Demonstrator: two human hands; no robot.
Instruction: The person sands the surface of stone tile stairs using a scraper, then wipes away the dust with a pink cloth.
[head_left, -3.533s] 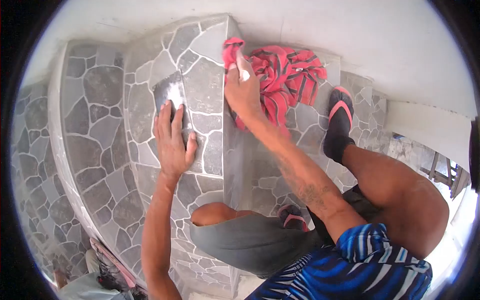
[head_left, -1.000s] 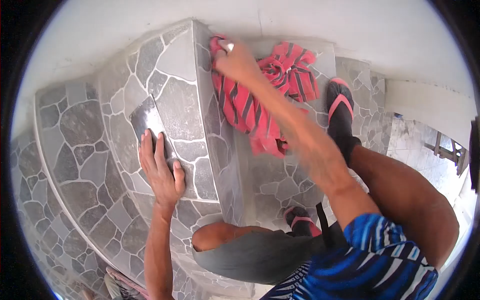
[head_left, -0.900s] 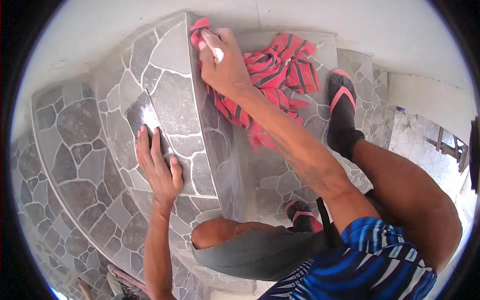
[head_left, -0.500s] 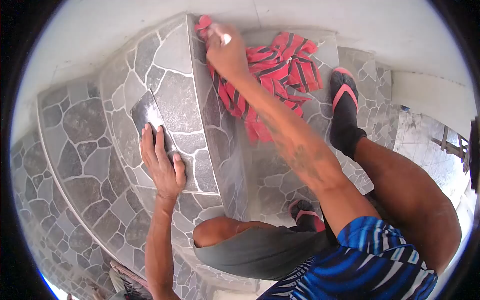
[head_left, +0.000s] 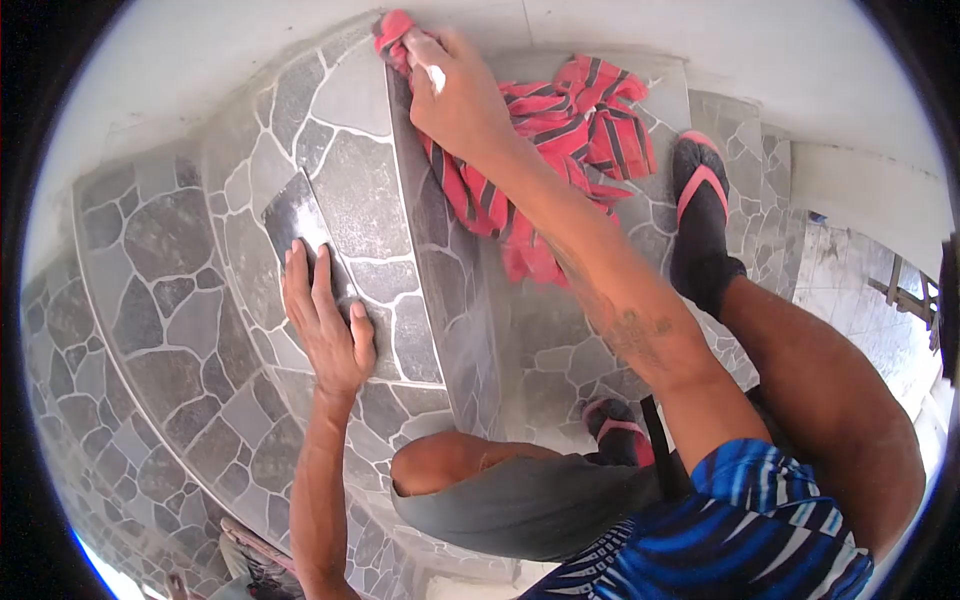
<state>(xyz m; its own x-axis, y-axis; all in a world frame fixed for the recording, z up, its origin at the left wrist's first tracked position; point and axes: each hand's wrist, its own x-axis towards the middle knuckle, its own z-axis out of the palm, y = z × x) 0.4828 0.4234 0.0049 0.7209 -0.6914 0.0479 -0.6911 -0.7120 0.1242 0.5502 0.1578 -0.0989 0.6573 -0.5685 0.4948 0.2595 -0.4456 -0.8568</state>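
Observation:
My right hand (head_left: 462,105) is closed on a bunched end of a red cloth with dark stripes (head_left: 590,130). It presses that end against the top corner of the step's edge, close to the wall, and the rest of the cloth spreads over the stone tread below. My left hand (head_left: 328,335) lies flat with fingers stretched over a thin, shiny metal plate (head_left: 300,212) on the upper step (head_left: 360,200). The plate's lower part is hidden beneath my palm.
A pale wall (head_left: 620,35) borders the steps along the top. More stone-patterned steps (head_left: 160,300) curve away on the left. My feet, in pink-strapped sandals (head_left: 704,190), stand on the lower tread. At the bottom left, another person (head_left: 255,560) is partly visible.
My right hand has shifted slightly up with the bunched cloth along the step's edge toward the wall. My left hand stays on the metal plate.

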